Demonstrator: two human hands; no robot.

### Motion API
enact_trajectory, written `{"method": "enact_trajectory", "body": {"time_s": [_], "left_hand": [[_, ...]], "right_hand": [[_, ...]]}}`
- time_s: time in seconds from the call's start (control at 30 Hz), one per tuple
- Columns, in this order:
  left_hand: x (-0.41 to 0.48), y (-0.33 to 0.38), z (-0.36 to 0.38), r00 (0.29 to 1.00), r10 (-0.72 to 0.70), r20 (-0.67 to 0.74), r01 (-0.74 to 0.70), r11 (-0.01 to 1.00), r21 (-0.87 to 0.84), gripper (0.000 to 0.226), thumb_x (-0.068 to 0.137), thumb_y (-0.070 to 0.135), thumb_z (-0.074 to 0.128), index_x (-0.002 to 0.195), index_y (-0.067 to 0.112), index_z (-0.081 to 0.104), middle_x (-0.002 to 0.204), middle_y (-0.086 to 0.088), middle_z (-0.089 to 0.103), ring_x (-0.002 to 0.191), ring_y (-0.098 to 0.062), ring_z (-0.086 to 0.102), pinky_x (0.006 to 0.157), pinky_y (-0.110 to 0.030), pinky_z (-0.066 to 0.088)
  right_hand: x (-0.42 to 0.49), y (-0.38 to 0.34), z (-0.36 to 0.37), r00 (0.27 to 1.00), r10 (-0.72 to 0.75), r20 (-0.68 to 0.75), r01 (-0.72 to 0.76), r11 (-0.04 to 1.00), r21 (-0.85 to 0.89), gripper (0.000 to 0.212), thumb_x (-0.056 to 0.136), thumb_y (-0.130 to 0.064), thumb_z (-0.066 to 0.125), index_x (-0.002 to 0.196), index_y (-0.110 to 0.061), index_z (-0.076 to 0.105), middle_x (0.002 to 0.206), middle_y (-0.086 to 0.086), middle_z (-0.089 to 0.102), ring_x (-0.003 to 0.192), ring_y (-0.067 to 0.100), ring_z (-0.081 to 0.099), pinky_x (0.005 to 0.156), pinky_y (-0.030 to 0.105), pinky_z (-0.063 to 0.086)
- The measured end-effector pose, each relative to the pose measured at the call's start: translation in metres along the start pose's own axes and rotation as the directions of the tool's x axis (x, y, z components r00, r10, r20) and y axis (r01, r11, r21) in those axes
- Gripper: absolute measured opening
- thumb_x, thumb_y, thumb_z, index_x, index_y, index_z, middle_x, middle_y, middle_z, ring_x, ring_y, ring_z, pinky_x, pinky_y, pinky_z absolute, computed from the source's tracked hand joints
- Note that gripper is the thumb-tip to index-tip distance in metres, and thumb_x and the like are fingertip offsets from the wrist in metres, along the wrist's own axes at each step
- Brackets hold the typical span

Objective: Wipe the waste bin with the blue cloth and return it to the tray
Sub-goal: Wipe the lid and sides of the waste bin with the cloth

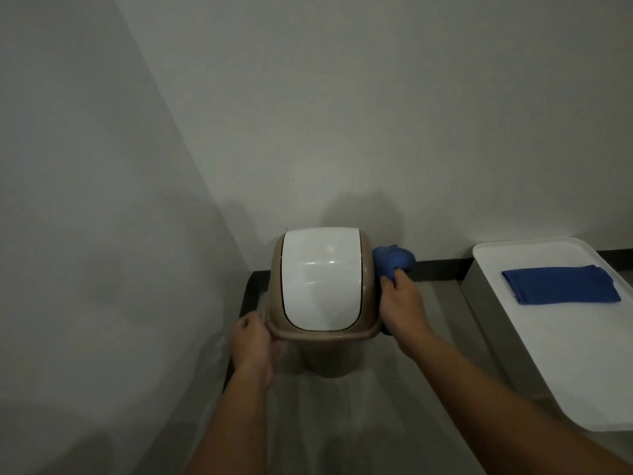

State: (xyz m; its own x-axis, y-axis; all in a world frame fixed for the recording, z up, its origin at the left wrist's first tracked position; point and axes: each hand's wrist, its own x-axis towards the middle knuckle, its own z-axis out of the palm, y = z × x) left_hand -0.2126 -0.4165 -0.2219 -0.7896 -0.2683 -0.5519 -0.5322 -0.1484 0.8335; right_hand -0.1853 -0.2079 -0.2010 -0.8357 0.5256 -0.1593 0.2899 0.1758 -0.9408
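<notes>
Pale walls [342,97] fill the upper two thirds of the frame and meet in a corner running down the left-centre, with a grey floor [342,423] below and a dark skirting strip [438,267] along the base of the back wall. At the right edge of the frame a white tray [548,354] rests on a grey stand, and a folded blue cloth [561,284] lies flat on its upper part. In the lower centre, close to the corner, stands the waste bin [322,351], tan-bodied with a white swing lid [320,279]. The left hand [251,341] is closed on the lower left edge of the bin's tan rim. The right hand [400,303] grips a bunched blue cloth [394,260] and presses it against the bin's right side, just under the rim; a corner of this cloth shows below the wrist. Both bare forearms reach up from the bottom of the frame.
</notes>
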Motion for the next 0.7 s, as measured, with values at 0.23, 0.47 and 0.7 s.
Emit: {"method": "enact_trajectory", "body": {"time_s": [0.23, 0.47, 0.7], "left_hand": [[0.032, 0.012, -0.011, 0.974, 0.192, 0.118, -0.219, 0.933, 0.286, 0.013, 0.091, 0.012, 0.053, 0.100, 0.018, 0.060, 0.092, -0.006, 0.064, 0.080, -0.021, 0.064, 0.050, -0.025, 0.052], [0.052, 0.040, -0.021, 0.854, 0.447, 0.268, -0.493, 0.525, 0.694, 0.065, 0.081, -0.005, 0.039, 0.136, 0.029, 0.045, 0.128, -0.010, 0.060, 0.111, -0.030, 0.056, 0.090, -0.031, 0.042], [0.066, 0.064, -0.027, 0.801, 0.488, 0.347, -0.548, 0.364, 0.753, 0.074, 0.080, -0.003, 0.048, 0.146, 0.020, 0.023, 0.129, -0.015, 0.055, 0.114, -0.033, 0.052, 0.090, -0.031, 0.039]], "right_hand": [[-0.003, 0.016, 0.017, 0.994, -0.110, 0.025, 0.112, 0.992, -0.053, 0.013, 0.095, -0.020, 0.039, 0.087, -0.018, 0.049, 0.071, -0.002, 0.054, 0.066, 0.008, 0.051, 0.053, 0.019, 0.038], [0.014, 0.010, 0.053, 0.979, -0.169, 0.110, 0.178, 0.981, -0.079, 0.012, 0.094, -0.020, 0.040, 0.096, -0.015, 0.051, 0.074, -0.003, 0.052, 0.066, 0.007, 0.051, 0.052, 0.012, 0.034], [0.035, 0.002, 0.085, 0.960, -0.217, 0.178, 0.234, 0.969, -0.080, 0.013, 0.095, -0.020, 0.039, 0.096, -0.014, 0.050, 0.072, -0.004, 0.052, 0.065, 0.009, 0.052, 0.052, 0.018, 0.035]]}}
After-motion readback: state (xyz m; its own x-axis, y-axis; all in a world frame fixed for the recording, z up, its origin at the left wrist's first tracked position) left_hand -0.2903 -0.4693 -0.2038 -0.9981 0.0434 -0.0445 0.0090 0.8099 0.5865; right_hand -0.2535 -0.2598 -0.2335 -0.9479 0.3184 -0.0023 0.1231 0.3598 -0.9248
